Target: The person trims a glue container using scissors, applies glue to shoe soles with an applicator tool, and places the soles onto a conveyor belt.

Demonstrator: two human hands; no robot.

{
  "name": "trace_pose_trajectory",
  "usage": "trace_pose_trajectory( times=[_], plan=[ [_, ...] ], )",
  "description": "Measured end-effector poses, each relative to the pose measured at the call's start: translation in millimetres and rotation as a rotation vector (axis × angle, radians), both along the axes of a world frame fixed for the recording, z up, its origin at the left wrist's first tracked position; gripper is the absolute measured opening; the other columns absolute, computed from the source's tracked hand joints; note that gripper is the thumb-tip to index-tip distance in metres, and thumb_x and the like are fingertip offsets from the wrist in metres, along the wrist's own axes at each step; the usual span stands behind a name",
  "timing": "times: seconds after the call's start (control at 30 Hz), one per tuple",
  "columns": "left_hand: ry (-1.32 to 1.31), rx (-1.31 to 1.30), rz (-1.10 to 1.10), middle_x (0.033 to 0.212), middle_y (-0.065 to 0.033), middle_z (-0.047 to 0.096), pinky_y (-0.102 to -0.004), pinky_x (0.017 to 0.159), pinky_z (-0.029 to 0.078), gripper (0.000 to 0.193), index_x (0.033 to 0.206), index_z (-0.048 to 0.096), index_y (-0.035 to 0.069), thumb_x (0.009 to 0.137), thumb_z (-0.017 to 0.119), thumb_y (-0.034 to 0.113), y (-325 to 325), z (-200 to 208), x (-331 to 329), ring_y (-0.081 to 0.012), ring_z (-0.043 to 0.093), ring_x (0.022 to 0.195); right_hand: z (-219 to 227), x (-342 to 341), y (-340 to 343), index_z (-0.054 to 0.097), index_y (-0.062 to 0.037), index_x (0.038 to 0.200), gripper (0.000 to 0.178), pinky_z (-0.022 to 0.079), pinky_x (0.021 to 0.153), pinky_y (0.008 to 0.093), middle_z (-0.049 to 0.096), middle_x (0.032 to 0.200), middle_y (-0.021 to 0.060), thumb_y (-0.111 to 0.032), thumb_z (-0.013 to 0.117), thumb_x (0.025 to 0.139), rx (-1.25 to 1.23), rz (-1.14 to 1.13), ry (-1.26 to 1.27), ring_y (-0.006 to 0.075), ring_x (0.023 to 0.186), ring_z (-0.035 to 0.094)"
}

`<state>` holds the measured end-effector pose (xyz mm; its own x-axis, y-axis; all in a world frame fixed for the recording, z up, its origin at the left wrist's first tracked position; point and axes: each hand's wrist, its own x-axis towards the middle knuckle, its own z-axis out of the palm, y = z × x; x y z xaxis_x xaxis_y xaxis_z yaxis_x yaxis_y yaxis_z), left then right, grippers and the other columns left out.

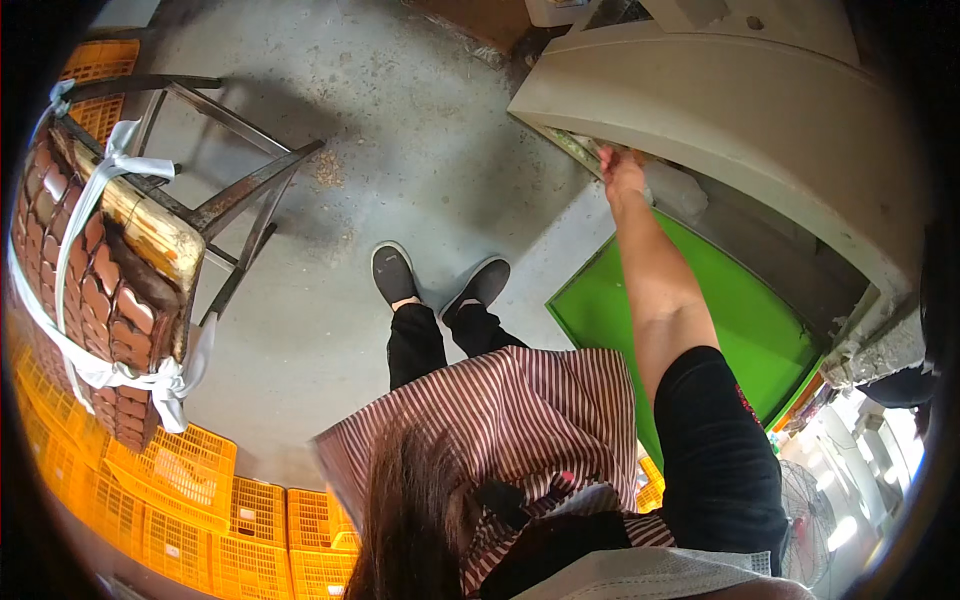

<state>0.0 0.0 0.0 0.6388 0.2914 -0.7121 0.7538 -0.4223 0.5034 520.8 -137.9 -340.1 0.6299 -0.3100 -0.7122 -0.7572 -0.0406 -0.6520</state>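
My right hand point(624, 172) reaches forward at arm's length to the lower edge of a large beige machine housing point(700, 95). Its fingers look apart, with nothing visible in them, though the fingertips lie partly in the shade of the housing. Just beside the wrist is a crumpled clear plastic bag point(680, 192) under the machine. Beneath my forearm spreads a bright green flat panel point(735, 300) with a raised rim. My left hand is out of the picture.
On the left stands a dark metal-framed stool point(250, 185) next to a brown padded seat point(110, 290) tied with white cloth strips. Orange plastic crates point(180, 475) are stacked behind it. A fan point(805, 520) is at the lower right. My shoes stand on the grey floor point(330, 300).
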Motion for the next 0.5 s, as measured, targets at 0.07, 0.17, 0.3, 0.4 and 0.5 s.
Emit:
trace_pose_trajectory(
  times=[0.07,0.17,0.3,0.4,0.5],
  plan=[
    [-0.004,0.036,-0.014,0.123,-0.0017,0.055,-0.0488,0.1,0.029,0.043,0.105,0.062,0.017,0.064,0.074,0.018,6,-1,2,-0.0272,0.044,0.12,0,-1,14,0.056,-0.0066,0.098,0.01,0.046,0.05,0.025,0.063,0.074,0.0069,-0.014,0.056,0.091,-0.185,0.067,-0.258,0.0157,0.054,0.058],
    [-0.031,0.049,-0.019,0.123,-0.0014,0.055,-0.0482,0.099,0.03,0.044,0.105,0.062,0.018,0.063,0.074,0.017,5,-28,5,-0.0273,0.045,0.119,-13,19,30,0.057,-0.0078,0.099,0.009,0.045,0.051,0.0231,0.064,0.079,0.0065,-0.01,0.056,0.09,-0.232,0.172,-0.382,0.0152,0.059,0.059],
    [-0.034,0.066,-0.032,0.122,-0.0011,0.055,-0.0474,0.097,0.032,0.044,0.105,0.062,0.018,0.062,0.073,0.016,12,-28,3,-0.0274,0.046,0.117,-15,42,27,0.06,-0.0085,0.093,0.009,0.044,0.056,0.0267,0.064,0.091,0.0066,-0.016,0.056,0.09,-0.253,0.202,-0.682,0.0169,0.067,0.059],
    [-0.029,0.064,-0.048,0.122,-0.0015,0.056,-0.0474,0.097,0.032,0.044,0.105,0.063,0.018,0.062,0.073,0.016,11,-29,3,-0.0276,0.047,0.116,-12,62,29,0.06,-0.0085,0.093,0.011,0.045,0.057,0.0272,0.064,0.091,0.0063,-0.018,0.055,0.09,-0.306,0.291,-0.666,0.017,0.068,0.059],
    [-0.025,0.042,-0.028,0.122,-0.0023,0.056,-0.0469,0.095,0.034,0.043,0.106,0.062,0.017,0.064,0.073,0.016,13,-29,7,-0.0289,0.048,0.115,-14,77,35,0.06,-0.0084,0.093,0.012,0.045,0.058,0.0277,0.064,0.091,0.0061,-0.019,0.055,0.09,-0.329,0.347,-0.647,0.017,0.069,0.059]
  ],
)
